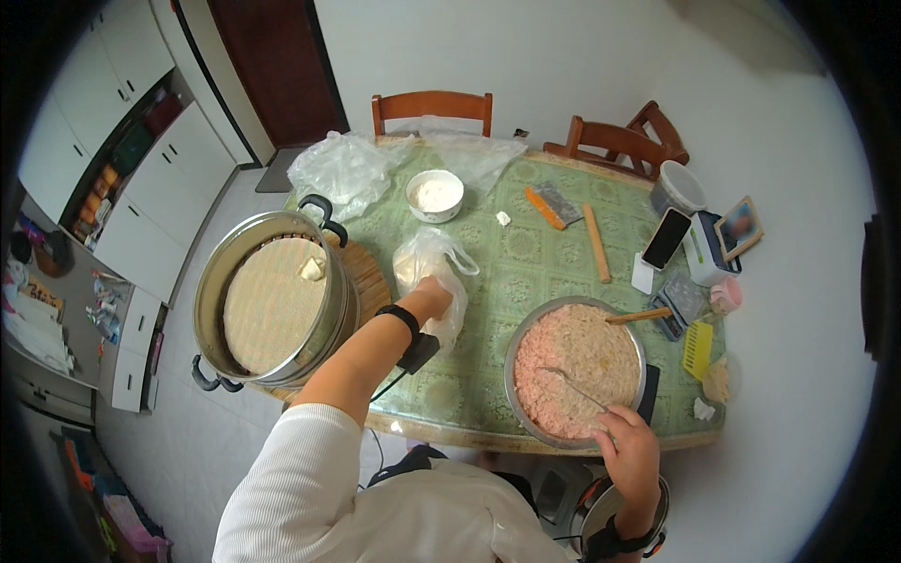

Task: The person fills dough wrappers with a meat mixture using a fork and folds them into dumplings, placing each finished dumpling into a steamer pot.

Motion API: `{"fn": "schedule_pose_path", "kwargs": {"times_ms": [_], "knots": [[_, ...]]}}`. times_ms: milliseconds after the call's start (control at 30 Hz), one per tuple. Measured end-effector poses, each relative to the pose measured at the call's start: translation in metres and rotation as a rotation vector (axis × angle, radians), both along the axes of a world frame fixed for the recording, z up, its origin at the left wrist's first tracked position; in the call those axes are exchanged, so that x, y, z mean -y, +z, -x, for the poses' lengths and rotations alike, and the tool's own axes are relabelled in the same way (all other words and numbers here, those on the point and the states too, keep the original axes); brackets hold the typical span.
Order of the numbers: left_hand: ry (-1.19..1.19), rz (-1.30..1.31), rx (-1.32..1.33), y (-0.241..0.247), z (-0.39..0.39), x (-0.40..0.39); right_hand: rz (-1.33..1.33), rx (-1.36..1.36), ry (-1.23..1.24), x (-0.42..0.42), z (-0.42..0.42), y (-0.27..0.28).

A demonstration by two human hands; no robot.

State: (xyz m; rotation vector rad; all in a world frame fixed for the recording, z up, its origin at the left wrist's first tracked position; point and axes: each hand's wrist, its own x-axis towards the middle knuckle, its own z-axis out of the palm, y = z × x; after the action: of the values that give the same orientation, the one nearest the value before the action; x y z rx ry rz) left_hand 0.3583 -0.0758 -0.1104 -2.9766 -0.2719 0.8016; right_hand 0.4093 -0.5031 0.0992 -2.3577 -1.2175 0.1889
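My left hand [434, 295] reaches into the mouth of a translucent plastic bag [454, 324] with pale contents; the fingers are hidden, so their grip cannot be told. My right hand [626, 447] holds a thin metal spoon [583, 391], its tip in the minced filling of a large metal bowl [508, 366]. The filling is pink at the left and paler brown at the right, and a wooden-handled utensil [637, 316] rests in it. At the left stands a steamer pot [204, 302] lined with a woven cloth [271, 310], one small dough bun [312, 268] near the cloth's upper right.
A bowl of white flour [435, 195], crumpled plastic bags [341, 172], an orange-handled scraper [545, 207] and a wooden rolling pin [596, 243] lie farther back. A phone [666, 238], a kitchen scale [679, 302] and a yellow plastic scraper [697, 350] are at the right. A wooden board [366, 278] lies under the pot.
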Motion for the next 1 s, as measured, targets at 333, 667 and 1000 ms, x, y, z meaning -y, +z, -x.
{"fn": "schedule_pose_path", "kwargs": {"times_ms": [333, 667, 1000], "knots": [[0.006, 0.176, 0.498, 0.030, 0.061, -0.001, 0.017, 0.022, -0.007, -0.003, -0.002, 0.001], [0.502, 0.444, 1.376, 0.177, 0.139, 0.064, 0.005, -0.026, 0.034, -0.006, -0.009, 0.003], [0.803, 1.223, 0.850, 0.130, 0.175, 0.117, -0.036, -0.050, 0.045, -0.003, -0.011, 0.008]]}}
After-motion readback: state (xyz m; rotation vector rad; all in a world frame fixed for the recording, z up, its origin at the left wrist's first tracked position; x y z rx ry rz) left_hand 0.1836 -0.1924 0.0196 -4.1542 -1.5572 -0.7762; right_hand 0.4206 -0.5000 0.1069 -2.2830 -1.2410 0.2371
